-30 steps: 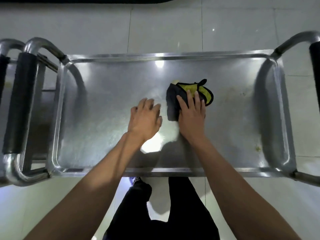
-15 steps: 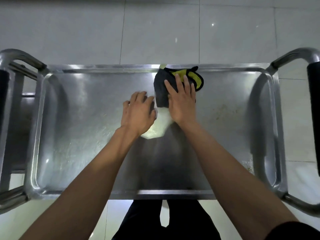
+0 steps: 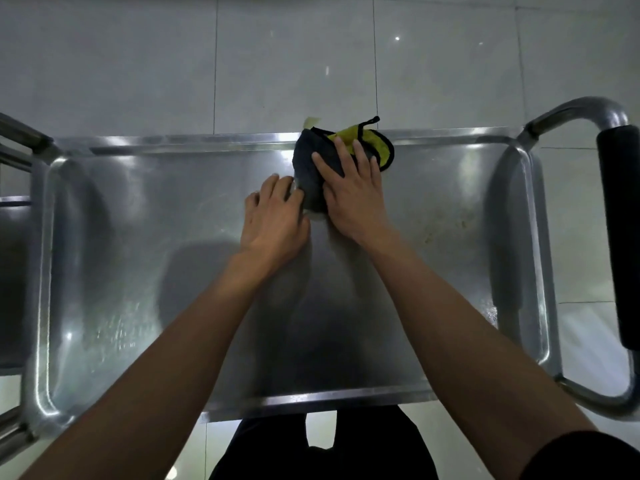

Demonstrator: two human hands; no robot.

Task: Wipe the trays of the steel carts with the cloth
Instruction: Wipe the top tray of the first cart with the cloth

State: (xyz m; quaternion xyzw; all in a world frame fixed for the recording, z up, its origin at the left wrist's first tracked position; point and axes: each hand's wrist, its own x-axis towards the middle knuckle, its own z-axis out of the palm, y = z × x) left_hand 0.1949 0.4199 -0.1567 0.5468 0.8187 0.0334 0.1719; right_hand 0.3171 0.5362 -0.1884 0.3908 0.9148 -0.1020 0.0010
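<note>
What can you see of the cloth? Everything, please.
The cloth is a soft, bunched-up rag, dark grey on one side and yellow on the other with dark edging and a small loop at its far end. It lies at the tray's far rim, partly riding over it. The right hand presses flat on top with straight fingers; the left hand touches its near-left edge.
</note>
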